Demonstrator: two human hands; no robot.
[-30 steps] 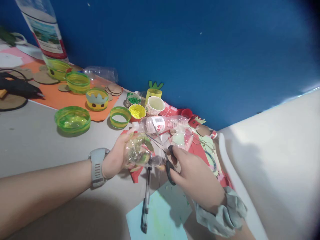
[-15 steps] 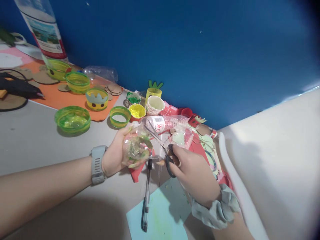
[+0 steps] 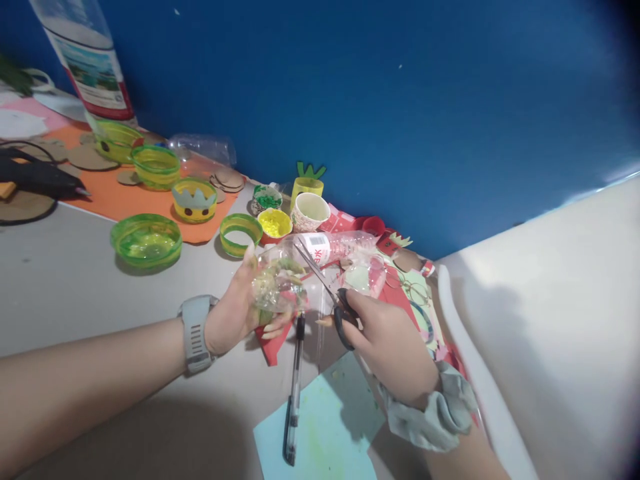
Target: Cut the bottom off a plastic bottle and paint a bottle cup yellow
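Note:
A clear plastic bottle piece [image 3: 273, 283], with green and yellow showing through it, is in my left hand [image 3: 235, 310], whose fingers wrap round its side and underside. My right hand [image 3: 387, 337] has its fingers in the black handles of a pair of scissors [image 3: 320, 277]. The scissor blades look nearly closed and point up and left, just right of the plastic piece; whether they touch it I cannot tell. Behind lies a clear bottle with a white label [image 3: 317, 247]. Below the hands a black pen [image 3: 295, 390] lies beside a light blue sheet [image 3: 320, 427].
Several green and yellow plastic rings and bowls [image 3: 146, 240] stand at the left, some on orange paper [image 3: 115, 200]. Paper cups [image 3: 310, 212] are behind the hands. A glue gun [image 3: 37, 173] and a large bottle [image 3: 93, 73] are far left. A blue partition [image 3: 350, 100] rises behind.
The plastic piece has turned in my left hand, and its lower fingers show more below it. The scissors have shifted slightly right, with the blades closer together.

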